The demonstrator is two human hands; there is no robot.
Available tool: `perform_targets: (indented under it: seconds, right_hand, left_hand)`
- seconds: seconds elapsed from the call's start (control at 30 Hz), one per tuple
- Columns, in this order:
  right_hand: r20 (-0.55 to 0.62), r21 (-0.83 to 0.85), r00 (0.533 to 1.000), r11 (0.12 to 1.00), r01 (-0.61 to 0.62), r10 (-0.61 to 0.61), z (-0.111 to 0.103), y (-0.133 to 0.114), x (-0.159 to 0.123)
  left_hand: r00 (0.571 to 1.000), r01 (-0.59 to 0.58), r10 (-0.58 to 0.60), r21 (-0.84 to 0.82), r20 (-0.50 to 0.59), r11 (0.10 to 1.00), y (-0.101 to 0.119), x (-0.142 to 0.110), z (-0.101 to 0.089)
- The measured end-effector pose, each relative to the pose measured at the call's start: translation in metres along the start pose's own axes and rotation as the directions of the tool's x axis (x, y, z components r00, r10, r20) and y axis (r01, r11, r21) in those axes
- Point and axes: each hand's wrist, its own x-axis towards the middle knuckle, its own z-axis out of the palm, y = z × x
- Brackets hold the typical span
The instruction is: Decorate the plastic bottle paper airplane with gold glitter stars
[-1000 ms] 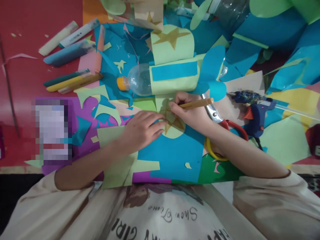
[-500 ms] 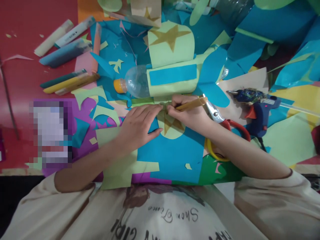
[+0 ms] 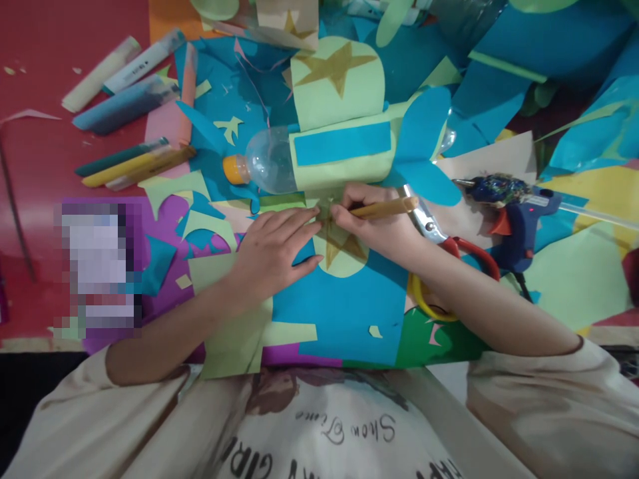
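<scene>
My right hand [image 3: 367,214] grips a golden-brown marker [image 3: 387,208], its tip end down at a pale green paper wing [image 3: 344,263]. A brown star shape shows on that wing, partly hidden by my hands. My left hand [image 3: 282,246] lies with fingers stretched out, fingertips at the wing's left edge. Just beyond my hands a clear plastic bottle [image 3: 272,159] with an orange cap lies on its side, wrapped in pale green paper with a blue strip [image 3: 344,143]. The far wing [image 3: 342,80] bears a brown star. Blue paper tail fins [image 3: 424,133] stand at the bottle's right end.
Scissors [image 3: 432,229] with red and yellow handles lie under my right forearm. A blue glue gun [image 3: 529,226] rests at the right. Several markers [image 3: 132,110] lie at the far left, above a pixelated object [image 3: 100,259]. Paper scraps and sheets cover much of the red table [image 3: 30,166].
The view has shifted slightly, so most things appear a little further left. Both hands hold nearly the same pose; the marker leans a little lower in my right hand.
</scene>
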Motion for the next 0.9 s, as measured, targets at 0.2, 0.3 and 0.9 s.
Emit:
perform_targets:
  seconds: [0.2, 0.3, 0.9]
  right_hand:
    - [0.026, 0.041, 1.000, 0.999, 0.017, -0.018, 0.0021, 0.0031, -0.0004]
    - [-0.028, 0.008, 0.999, 1.000, 0.027, -0.027, 0.0029, 0.0036, -0.0003]
    - [0.036, 0.047, 0.999, 0.999, -0.006, 0.004, 0.0058, 0.0022, -0.0024]
  left_hand:
    - [0.999, -0.001, 0.000, 0.028, 0.047, 1.000, 0.0005, 0.0008, -0.0015]
    - [1.000, -0.009, 0.008, 0.049, 0.028, 0.999, 0.0014, 0.0014, -0.0014]
    - [1.000, -0.023, 0.022, 0.044, 0.013, 0.999, 0.0005, 0.0004, -0.0002]
